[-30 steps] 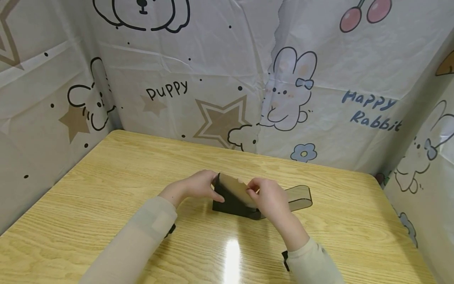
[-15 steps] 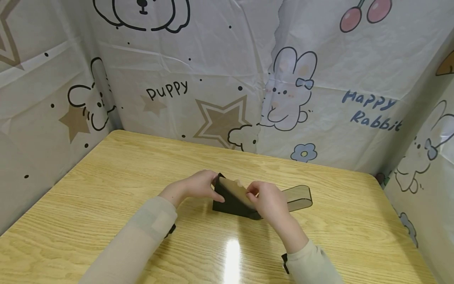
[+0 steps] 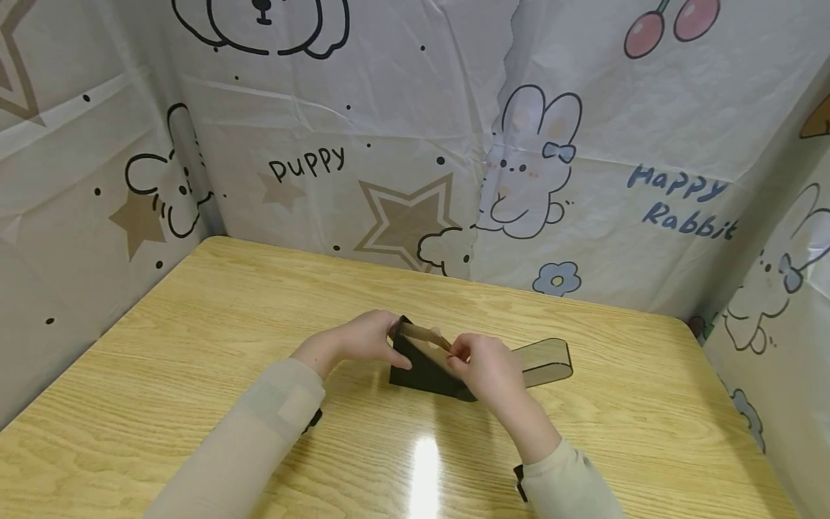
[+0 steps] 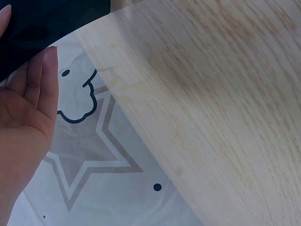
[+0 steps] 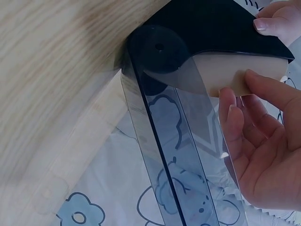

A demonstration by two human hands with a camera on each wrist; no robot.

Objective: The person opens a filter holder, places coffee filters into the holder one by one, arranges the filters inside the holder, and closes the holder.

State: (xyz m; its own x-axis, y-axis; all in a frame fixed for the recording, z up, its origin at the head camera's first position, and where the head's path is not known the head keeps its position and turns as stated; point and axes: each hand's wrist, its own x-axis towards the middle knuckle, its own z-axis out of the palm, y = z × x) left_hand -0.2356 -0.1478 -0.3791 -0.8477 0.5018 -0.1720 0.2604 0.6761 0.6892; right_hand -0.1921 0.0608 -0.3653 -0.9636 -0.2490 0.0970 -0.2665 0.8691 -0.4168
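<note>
A black wedge-shaped box (image 3: 424, 375) stands on the table, its clear smoky lid (image 3: 547, 360) swung open to the right. Tan paper sheets (image 3: 415, 346), resembling coffee filters, fill its sloping mouth. My left hand (image 3: 366, 339) grips the box's left end, thumb on the front side and fingers behind; the left wrist view shows those fingers (image 4: 44, 80) against the black wall. With thumb and fingertips, my right hand (image 3: 489, 367) pinches the upper edge of a tan sheet (image 5: 221, 70), which bows up from the box. In the right wrist view the hinge (image 5: 160, 47) shows beside it.
The wooden table (image 3: 259, 288) extends around the box, with a bright reflection in front. A printed cloth (image 3: 389, 144) hangs behind the table and along both sides. Black wrist straps (image 3: 521, 483) show under the cuffs.
My right hand has shifted slightly down, and the pinched sheet's edge now bends up, opening a gap along the top. My left hand keeps its grip on the box.
</note>
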